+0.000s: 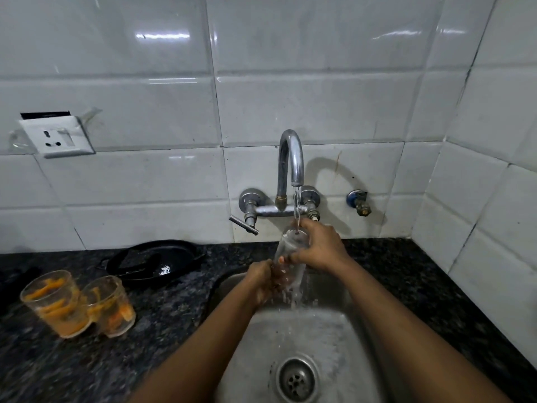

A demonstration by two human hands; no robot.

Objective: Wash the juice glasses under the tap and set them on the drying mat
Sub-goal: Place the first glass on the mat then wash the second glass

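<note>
Right now a clear juice glass (pixel 290 251) sits tilted under the tap (pixel 290 158), water running into its mouth and spilling down into the steel sink (pixel 325 330). The right hand (pixel 322 248) has its grip wrapped around the upper part; the left hand (pixel 263 282) has its grip clenched around the base. Over at nine o'clock on the dark granite surface (pixel 162 315), two unwashed glasses (pixel 78 303) stand touching, both streaked with orange pulp and residue. A black pan (pixel 154 261) lies behind them.

One head-worn wide-angle view looks forward and down, close over the sink (pixel 343 330), facing the tiled wall (pixel 290 97).
</note>
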